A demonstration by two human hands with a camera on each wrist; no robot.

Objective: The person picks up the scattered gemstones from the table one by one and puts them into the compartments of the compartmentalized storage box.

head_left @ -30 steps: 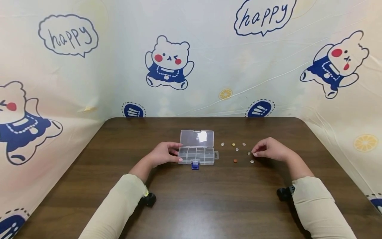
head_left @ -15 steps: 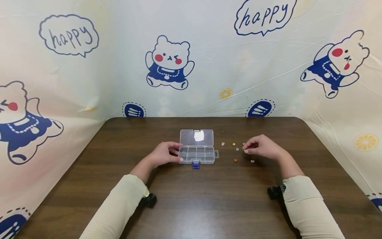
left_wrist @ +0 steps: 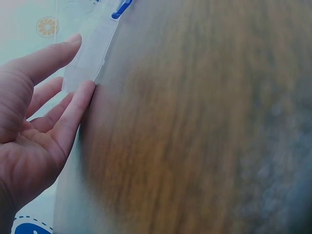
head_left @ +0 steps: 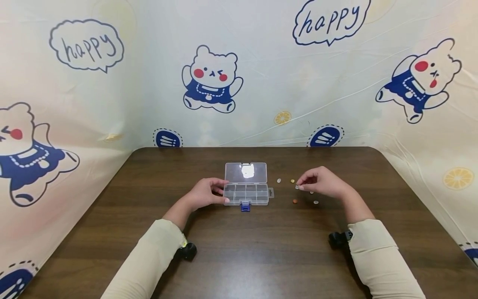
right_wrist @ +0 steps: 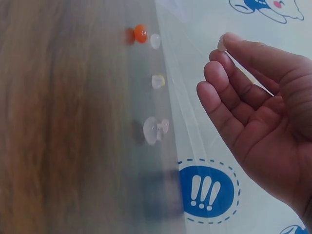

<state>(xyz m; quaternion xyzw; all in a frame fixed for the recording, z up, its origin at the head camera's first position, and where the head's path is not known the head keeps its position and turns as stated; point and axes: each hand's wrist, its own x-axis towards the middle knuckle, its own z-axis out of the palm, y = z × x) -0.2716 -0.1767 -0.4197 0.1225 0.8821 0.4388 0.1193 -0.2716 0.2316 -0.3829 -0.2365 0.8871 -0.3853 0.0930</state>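
A clear plastic compartment box (head_left: 245,194) with a blue latch (head_left: 245,207) lies on the table with its lid raised back. My left hand (head_left: 204,192) holds the box's left side, thumb at the front corner and fingers behind. Past the box's right end, my right hand (head_left: 324,182) has its thumb and forefinger together at a small pale pebble (right_wrist: 222,44), which looks pinched between the tips. Around it lie a whitish pebble (head_left: 278,180), a yellow one (head_left: 292,181), an orange one (head_left: 295,201) and a white one (head_left: 315,202). Another (head_left: 311,192) shows partly under the hand.
The dark wooden table (head_left: 239,253) extends on all sides of the box. A hang tab (head_left: 271,192) juts from the box's right end. Behind the table hangs a pale cloth (head_left: 257,91) printed with bears.
My right hand has moved left, from beside the right-hand pebbles to the pale pebble nearer the box. My left hand and the box stay where they were.
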